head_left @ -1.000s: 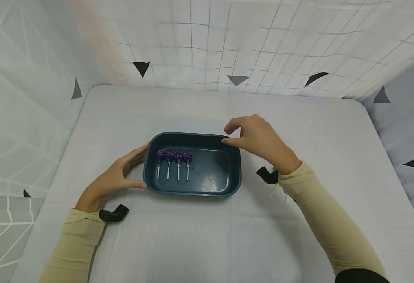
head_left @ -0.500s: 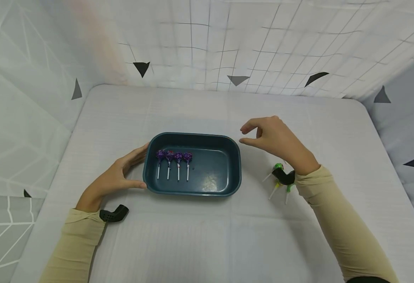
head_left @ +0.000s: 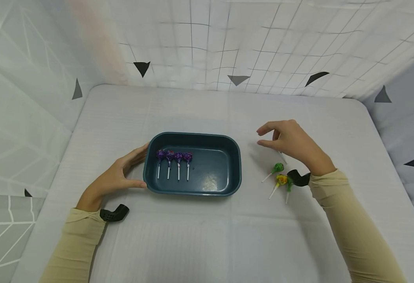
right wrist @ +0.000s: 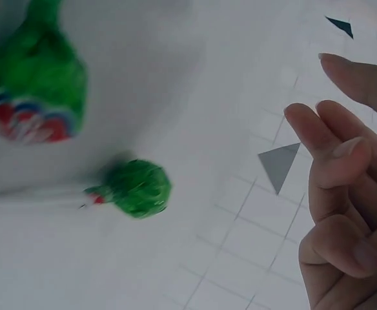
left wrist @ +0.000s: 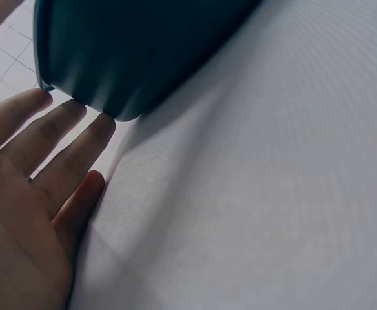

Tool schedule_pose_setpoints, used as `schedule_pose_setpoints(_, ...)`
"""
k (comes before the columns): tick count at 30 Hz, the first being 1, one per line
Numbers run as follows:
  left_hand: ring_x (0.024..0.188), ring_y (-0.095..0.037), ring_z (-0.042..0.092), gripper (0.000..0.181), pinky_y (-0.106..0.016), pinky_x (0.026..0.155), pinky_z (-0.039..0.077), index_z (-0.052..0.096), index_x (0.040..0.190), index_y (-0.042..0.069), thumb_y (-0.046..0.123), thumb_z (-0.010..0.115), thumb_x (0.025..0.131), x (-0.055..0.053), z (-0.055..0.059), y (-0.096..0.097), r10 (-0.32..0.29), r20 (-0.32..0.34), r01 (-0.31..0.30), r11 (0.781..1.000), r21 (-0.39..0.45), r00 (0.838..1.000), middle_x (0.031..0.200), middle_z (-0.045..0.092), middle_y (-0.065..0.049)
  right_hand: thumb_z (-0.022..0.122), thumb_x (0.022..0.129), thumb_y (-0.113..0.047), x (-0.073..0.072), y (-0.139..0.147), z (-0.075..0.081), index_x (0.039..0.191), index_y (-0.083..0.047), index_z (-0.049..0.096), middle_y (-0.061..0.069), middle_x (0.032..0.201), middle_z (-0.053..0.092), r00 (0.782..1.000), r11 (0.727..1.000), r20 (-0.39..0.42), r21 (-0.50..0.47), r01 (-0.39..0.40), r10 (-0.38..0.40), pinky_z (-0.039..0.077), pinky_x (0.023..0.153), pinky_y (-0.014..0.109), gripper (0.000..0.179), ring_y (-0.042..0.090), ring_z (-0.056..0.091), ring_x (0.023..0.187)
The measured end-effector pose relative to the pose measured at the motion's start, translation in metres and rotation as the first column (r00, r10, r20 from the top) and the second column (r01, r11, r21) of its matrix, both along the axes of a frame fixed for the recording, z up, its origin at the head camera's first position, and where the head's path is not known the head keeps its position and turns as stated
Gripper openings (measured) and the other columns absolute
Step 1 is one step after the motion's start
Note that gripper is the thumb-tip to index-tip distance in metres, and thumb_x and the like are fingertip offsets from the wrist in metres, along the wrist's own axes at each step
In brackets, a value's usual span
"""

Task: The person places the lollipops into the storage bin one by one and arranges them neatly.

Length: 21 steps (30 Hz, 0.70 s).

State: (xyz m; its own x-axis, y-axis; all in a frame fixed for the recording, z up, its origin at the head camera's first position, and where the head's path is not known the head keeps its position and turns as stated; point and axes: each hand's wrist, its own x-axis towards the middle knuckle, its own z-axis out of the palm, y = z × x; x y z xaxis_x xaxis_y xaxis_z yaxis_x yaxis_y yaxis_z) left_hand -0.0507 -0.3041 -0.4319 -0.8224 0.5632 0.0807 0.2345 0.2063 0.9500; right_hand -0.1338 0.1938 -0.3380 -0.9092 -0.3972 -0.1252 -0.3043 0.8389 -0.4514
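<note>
My left hand (head_left: pixel 116 177) touches the left end of a dark teal tray (head_left: pixel 214 193), fingers extended. In the left wrist view several fingertips (left wrist: pixel 101 126) meet the tray's outer wall (left wrist: pixel 130 58). Several purple-wrapped lollipops (head_left: pixel 178 157) lie side by side in the tray's left half, sticks towards me. My right hand (head_left: pixel 293 141) hovers right of the tray, thumb and index finger apart, holding nothing. Below it on the table are a green lollipop (head_left: pixel 278 168), a yellow lollipop (head_left: pixel 281 180) and another green lollipop (head_left: pixel 289 182). One more stick (head_left: pixel 283 158) shows beneath the hand, its head hidden.
A white cloth covers the table (head_left: pixel 192 243). Behind it hangs a white gridded curtain (head_left: pixel 207 47) with dark triangles. Black wrist devices sit on the left wrist (head_left: pixel 115 213) and the right wrist (head_left: pixel 299 178).
My right hand has moved rightwards from the tray's back right corner to above the loose lollipops, uncovering several of them. The left hand and tray stay in place.
</note>
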Motion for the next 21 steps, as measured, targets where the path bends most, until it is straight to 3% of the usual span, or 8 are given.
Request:
schedule_pose_setpoints(13, 0.152, 0.001, 0.033, 0.118, -0.012, 0.122, 0.030, 0.021, 0.166, 0.014, -0.008, 0.089, 0.072, -0.001, 0.000, 0.000, -0.005, -0.015, 0.005, 1.000, 0.000, 1.000, 0.172, 0.023, -0.015, 0.081, 0.091, -0.021, -0.003, 0.029, -0.018, 0.120, -0.010, 0.076, 0.005, 0.075, 0.069, 1.000, 0.999, 0.028, 0.050, 0.013, -0.014, 0.047, 0.059, 0.031, 0.032, 0.020, 0.058, 0.072)
schedule_pose_setpoints(21, 0.151, 0.003, 0.034, 0.118, -0.011, 0.122, 0.030, 0.021, 0.166, 0.014, -0.008, 0.089, 0.072, 0.000, 0.001, 0.001, 0.000, -0.007, 0.000, 1.000, -0.006, 1.000, 0.172, 0.022, -0.016, 0.079, 0.091, -0.020, -0.005, 0.041, -0.029, 0.123, -0.008, 0.075, 0.008, 0.080, 0.070, 0.997, 0.994, 0.057, 0.098, 0.043, -0.049, 0.045, 0.059, 0.031, 0.034, 0.021, 0.058, 0.073)
